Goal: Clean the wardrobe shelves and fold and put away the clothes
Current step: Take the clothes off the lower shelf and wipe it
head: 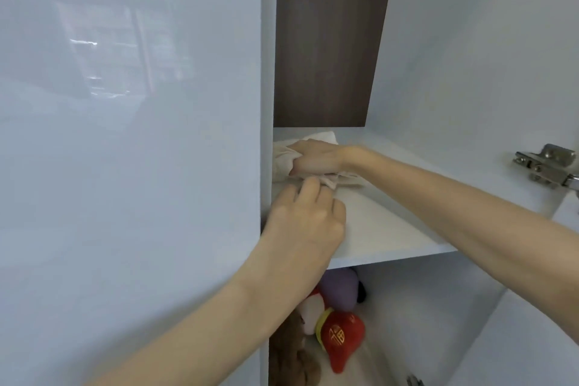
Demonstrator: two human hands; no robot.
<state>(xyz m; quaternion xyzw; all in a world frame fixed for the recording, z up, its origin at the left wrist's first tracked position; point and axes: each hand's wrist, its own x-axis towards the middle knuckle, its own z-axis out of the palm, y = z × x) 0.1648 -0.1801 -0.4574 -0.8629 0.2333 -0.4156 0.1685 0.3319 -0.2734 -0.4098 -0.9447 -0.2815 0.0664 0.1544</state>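
The right hand lay at the back left corner of the shelf, its fingers curled round a bunched cream cloth, which it gripped and pressed down on the board. The cloth sat against the left wall of the compartment, one pale fold showing behind the knuckles and a thin tail trailing out toward the right under the wrist. Just in front of it, nearer the shelf's front edge and also on the left side, the left hand rested knuckles up with its fingers curled, the tips touching the near edge of the cloth; whether they pinched the fabric or only met it could not be told. Both forearms were bare, the left coming up from the lower left and the right reaching across from the right. Behind the shelf stood a dark brown back panel. To the left a glossy pale door was closed and carried blurred reflections. A metal hinge was fixed at the right side of the cabinet. In the compartment under the shelf lay a purple plush toy, a red plush toy with a gold mark, and a brown plush toy at the left, touching one another.
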